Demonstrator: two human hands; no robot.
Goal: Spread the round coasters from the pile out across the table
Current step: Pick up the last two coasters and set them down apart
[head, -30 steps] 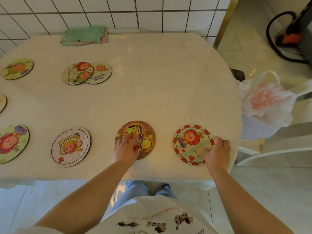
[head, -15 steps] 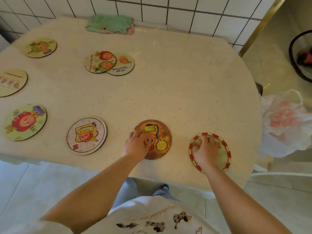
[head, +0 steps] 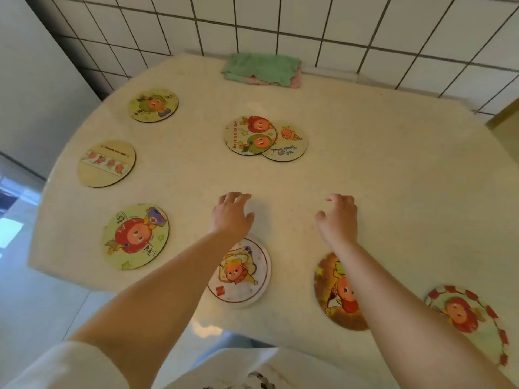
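Observation:
Two overlapping round coasters, the pile [head: 252, 136], lie at the table's middle back, the left one partly over the right one [head: 289, 144]. My left hand [head: 231, 216] and my right hand [head: 338, 217] hover above the bare table in front of that pile, fingers apart, holding nothing. Single coasters lie spread around: a green one [head: 153, 104] far left, a beige strip one [head: 106, 163], a red-faced one [head: 136, 237], a white one [head: 243, 272] under my left forearm, an orange one [head: 335, 293] under my right forearm, and a red-bordered one [head: 466, 318] at near right.
A folded green and pink cloth [head: 262, 69] lies at the table's back edge against the white tiled wall [head: 309, 21]. The cream table [head: 379, 178] has a curved left edge and a near edge just below the front coasters.
Both hands left the orange and red-bordered coasters and moved forward toward the table's middle. The view swung left and tilted, so the front coasters now sit lower right.

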